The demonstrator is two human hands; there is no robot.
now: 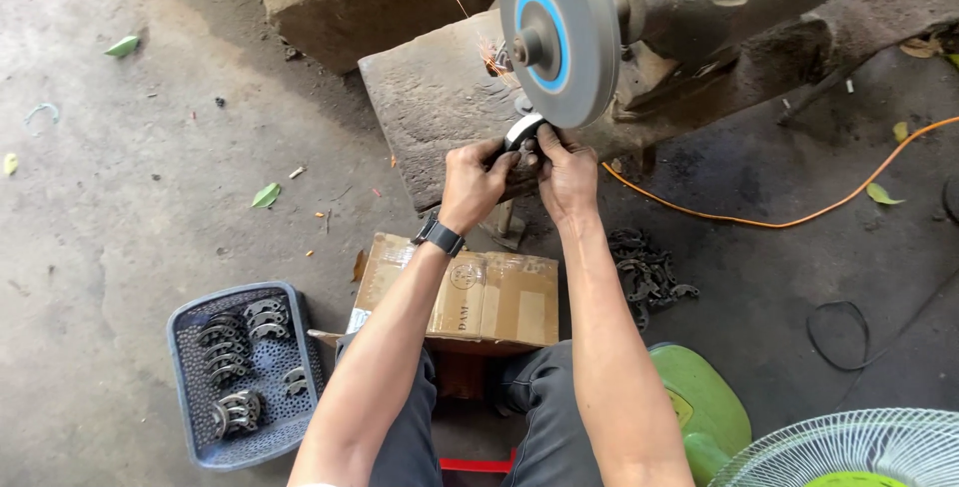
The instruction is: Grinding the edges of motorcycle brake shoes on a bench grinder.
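A curved grey metal piece [522, 133] is clamped by both the left hand [474, 183] and the right hand [566, 173] against the round grey grinding wheel [559, 32]; fingertips could be ground if the piece slipped.

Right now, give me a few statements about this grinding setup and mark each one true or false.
1. Both hands, left hand and right hand, hold a small curved metal part against the grinding wheel. True.
2. The wristwatch is on the right wrist. False: it is on the left.
3. The blue basket holds curved metal parts. True.
4. The orange cable lies in the basket. False: it lies on the floor at the right.
5. A cardboard box sits below the forearms. True.
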